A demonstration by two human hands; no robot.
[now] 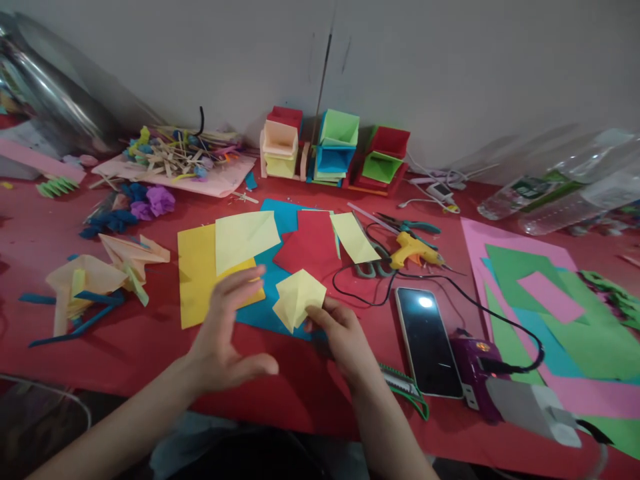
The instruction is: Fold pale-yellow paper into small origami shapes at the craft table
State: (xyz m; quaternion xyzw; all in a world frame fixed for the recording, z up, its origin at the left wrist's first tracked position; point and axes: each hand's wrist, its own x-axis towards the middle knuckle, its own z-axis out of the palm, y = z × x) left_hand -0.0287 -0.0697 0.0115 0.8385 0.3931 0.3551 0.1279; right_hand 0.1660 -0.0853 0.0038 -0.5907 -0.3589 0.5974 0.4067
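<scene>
Between thumb and fingers, my right hand (pixel 345 337) pinches a small folded piece of pale yellow paper (pixel 299 297) by its right edge. Creases run across that paper, and a flap points down toward me. To its left, my left hand (pixel 227 333) is raised with fingers and thumb spread, apart from the paper. Under and behind the hands lie a yellow sheet (pixel 193 280), a blue sheet (pixel 273 267), a red piece of paper (pixel 315 243) and a pale yellow sheet (pixel 245 237). Another pale yellow strip (pixel 355 238) rests across the scissors (pixel 375 267).
Folded paper boxes (pixel 337 143) line the wall. A yellow glue gun (pixel 415 252), pliers (pixel 415 225), a phone (pixel 429 343) and a cutter (pixel 400 383) lie to the right. Craft scraps (pixel 175 153), folded paper figures (pixel 90 287) and plastic bottles (pixel 550 180) stand or lie around.
</scene>
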